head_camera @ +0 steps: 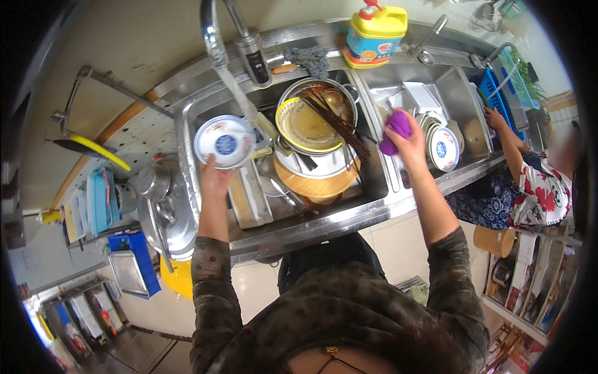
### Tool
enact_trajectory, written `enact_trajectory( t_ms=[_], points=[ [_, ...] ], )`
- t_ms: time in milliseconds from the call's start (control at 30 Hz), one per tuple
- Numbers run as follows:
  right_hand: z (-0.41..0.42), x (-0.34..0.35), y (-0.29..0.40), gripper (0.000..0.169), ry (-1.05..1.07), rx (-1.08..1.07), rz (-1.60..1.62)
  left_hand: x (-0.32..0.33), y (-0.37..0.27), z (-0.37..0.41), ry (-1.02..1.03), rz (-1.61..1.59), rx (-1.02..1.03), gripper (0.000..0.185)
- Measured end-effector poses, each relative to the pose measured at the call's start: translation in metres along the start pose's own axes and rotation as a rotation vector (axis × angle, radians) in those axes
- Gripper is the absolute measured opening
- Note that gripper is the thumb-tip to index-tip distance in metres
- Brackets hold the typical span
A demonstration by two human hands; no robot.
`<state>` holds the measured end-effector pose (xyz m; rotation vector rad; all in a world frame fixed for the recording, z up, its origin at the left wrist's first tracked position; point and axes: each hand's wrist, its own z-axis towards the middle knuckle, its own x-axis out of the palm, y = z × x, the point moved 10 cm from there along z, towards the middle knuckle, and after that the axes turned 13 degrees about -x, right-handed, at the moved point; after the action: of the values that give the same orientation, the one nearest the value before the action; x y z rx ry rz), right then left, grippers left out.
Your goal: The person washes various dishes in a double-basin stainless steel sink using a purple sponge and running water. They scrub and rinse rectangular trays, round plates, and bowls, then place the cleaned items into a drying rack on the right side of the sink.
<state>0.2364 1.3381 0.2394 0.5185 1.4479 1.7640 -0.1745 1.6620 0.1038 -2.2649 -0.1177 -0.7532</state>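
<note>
In my left hand (217, 175) is a white plate with blue and red patterns (226, 141), held by its near rim over the left sink basin (373, 173). Water runs from the tall faucet (215, 42) beside the plate's right edge. My right hand (405, 140) grips a bunched purple cloth (396, 132) over the near left part of the middle basin (448, 77). Right of that hand, several patterned plates (444, 148) lean in a stack. Between my hands, a metal pot (310, 86) holds a yellow-rimmed bowl (299, 124) of cloudy liquid, with chopsticks (334, 119) across it.
A round wooden board (327, 184) and a long tray (247, 196) lie in the left basin. Behind stand a yellow detergent jug (375, 39) and a dark scrubber (308, 61). Metal pots and lids (159, 210) sit at left. Another person (537, 187) reaches into the right basin.
</note>
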Motion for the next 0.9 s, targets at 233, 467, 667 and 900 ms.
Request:
enact_trajectory(
  t_ms=[233,467,667,900],
  points=[
    [0.02,0.208,0.103,0.067,0.366,-0.504,-0.181,0.131,0.061,-0.062,0.236,0.029,-0.069,0.046],
    [-0.002,0.265,0.074,0.045,0.5,-0.33,-0.279,0.15,0.076,-0.079,0.127,0.078,0.057,0.044],
    [-0.037,0.317,0.076,0.042,1.24,-0.398,-0.115,0.103,0.043,-0.063,0.08,0.073,0.131,0.052],
    [0.024,0.297,0.103,0.027,0.869,-0.76,-0.606,0.13,0.056,-0.069,0.125,0.149,0.014,0.044]
  ],
)
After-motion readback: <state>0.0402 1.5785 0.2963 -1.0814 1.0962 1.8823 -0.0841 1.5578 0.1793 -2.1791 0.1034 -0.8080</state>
